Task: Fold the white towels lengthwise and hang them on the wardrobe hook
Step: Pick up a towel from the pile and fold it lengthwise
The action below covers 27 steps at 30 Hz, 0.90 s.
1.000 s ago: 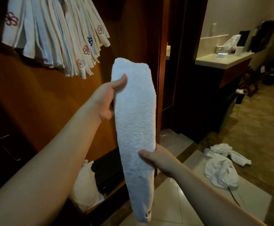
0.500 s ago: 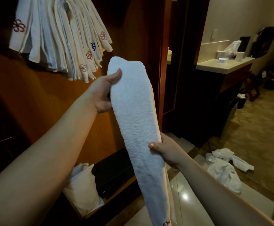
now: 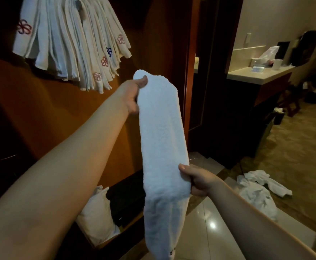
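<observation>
Left hand grips top end of the folded white towel, thumb over the edge; right hand pinches its right edge lower down, fingers curled behind. Towel held up in front of the wardrobe as a long narrow strip, bottom end w/ dark stitching cut off at frame edge. Hung towels fan out upper left; the hook itself is hidden by them. Wardrobe's bottom shelf holds a white bag beside smth black, too dark to tell. Crumpled white cloth on floor. Counter far right carries small items, too blurry to ID.
</observation>
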{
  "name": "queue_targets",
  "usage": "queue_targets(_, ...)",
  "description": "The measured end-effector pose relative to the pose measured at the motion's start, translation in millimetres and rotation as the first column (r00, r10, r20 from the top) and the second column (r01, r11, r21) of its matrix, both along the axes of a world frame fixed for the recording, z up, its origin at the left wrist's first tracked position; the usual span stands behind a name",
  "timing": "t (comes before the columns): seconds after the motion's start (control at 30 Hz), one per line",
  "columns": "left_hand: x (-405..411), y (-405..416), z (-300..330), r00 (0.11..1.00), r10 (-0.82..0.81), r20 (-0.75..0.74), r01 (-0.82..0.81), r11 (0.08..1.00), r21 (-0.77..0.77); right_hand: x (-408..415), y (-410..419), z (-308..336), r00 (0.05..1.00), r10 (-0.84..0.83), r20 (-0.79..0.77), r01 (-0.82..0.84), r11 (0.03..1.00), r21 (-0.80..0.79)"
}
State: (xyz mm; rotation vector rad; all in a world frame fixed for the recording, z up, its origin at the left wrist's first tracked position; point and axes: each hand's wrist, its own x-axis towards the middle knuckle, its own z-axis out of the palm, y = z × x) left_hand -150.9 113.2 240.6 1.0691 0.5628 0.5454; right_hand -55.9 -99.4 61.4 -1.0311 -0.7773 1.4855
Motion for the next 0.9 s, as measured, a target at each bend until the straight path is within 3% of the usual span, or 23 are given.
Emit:
queue_targets(0.13,10.9,16.0,1.9,0.998,0.041,-0.053,-0.042,0.999,0.001,2.6,-3.6,5.8,0.993,0.068,-0.098,-0.073,0.996,-0.048)
queue_targets(0.37,15.4,34.6,-24.7,0.977,0.088,-0.196,-0.079,0.995,0.054,4.6,-1.4,29.9,0.985,0.169,0.042,-0.166,0.983,-0.079)
queue_targets(0.47,14.2,35.7,-47.9,0.989,0.031,-0.144,-0.026,0.999,0.037,5.9,-1.1,48.6,0.994,0.105,0.039,-0.105,0.994,-0.001)
queue_targets(0.57,5.5,26.0,-80.2,0.986,-0.16,-0.04,0.152,0.976,-0.156,12.4,3.4,67.6,0.998,-0.056,0.0,0.055,0.995,0.082)
queue_targets(0.63,-1.3,12.6,-105.8,0.96,-0.278,-0.013,0.271,0.944,-0.19,18.4,8.1,78.8,0.983,-0.183,0.006,0.181,0.975,0.129)
queue_targets(0.7,-8.9,-5.2,-127.4,0.929,-0.366,-0.052,0.359,0.927,-0.106,24.6,12.5,87.6,0.951,-0.306,0.04,0.297,0.942,0.153)
queue_targets(0.8,-24.7,-32.8,-143.4,0.941,-0.293,-0.17,0.3,0.954,0.021,30.0,19.3,95.4,0.896,-0.423,0.134,0.396,0.899,0.186)
queue_targets(0.9,-33.5,-42.4,-147.1,0.946,-0.272,-0.177,0.312,0.912,0.267,25.8,23.6,100.7,0.863,-0.443,0.242,0.403,0.893,0.198)
